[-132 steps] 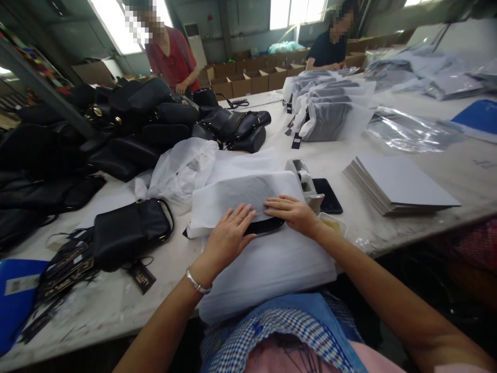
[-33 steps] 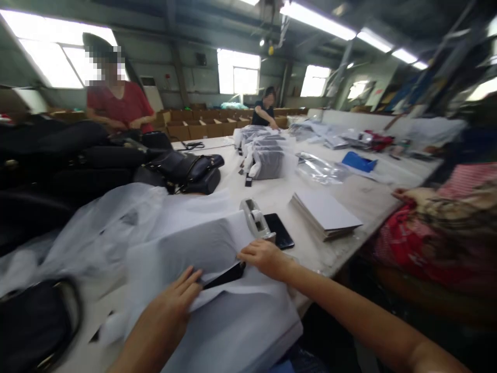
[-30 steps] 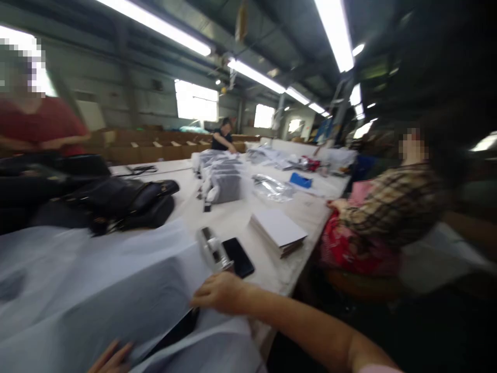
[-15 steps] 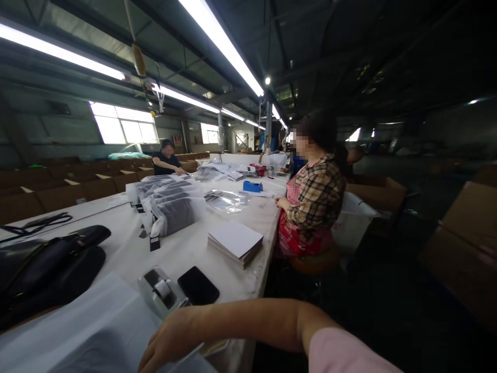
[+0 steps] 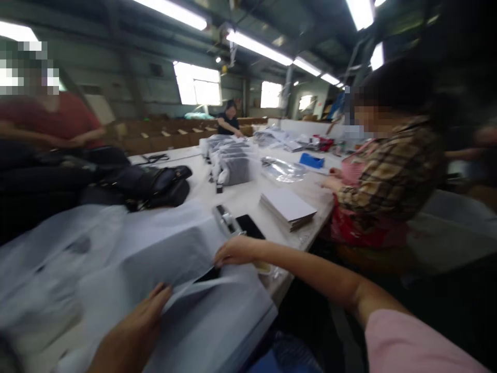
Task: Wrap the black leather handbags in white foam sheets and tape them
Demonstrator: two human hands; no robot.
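Two hands of yours are at one black bag (image 5: 208,274), mostly covered by a thin, translucent white sheet (image 5: 166,254), near the front of the white tabletop (image 5: 241,198). Your left hand (image 5: 135,324) lies at its seven o'clock, fingers together; your right hand (image 5: 236,250) is at three o'clock, fingers curled narrow at the sheet's edge. Whether either grips, I cannot tell. At two o'clock you have a grey tape dispenser (image 5: 226,219), a flat black phone (image 5: 249,226) and, farther out, stacked pale cardboard (image 5: 288,204).
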